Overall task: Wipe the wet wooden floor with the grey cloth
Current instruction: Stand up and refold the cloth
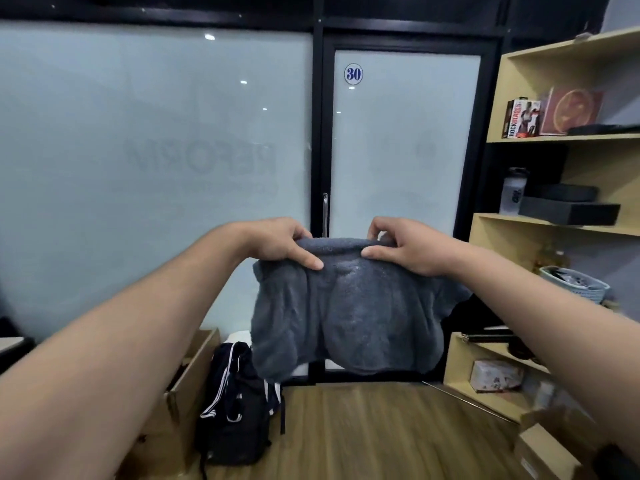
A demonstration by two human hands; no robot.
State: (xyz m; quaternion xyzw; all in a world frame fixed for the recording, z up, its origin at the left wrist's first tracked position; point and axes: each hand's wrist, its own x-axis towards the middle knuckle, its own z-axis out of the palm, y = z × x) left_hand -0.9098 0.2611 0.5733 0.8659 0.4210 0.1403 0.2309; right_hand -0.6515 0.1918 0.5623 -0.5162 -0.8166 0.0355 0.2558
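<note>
Left hand (282,242) and right hand (403,245) both pinch the grey cloth (346,313) at its top edge. Cloth hangs below my grip, above the wooden floor (381,431). Next: lower it flat, keep it spread.

- The wooden floor (363,434) runs in brown planks up to the black-framed glass door (398,140).
- A black backpack (239,410) with white stripes stands on it at the left, just beside a cardboard box (183,386).
- A pale wooden shelf unit (554,140) stands on it at the right.
- More cardboard boxes (543,448) lie at the lower right corner.
</note>
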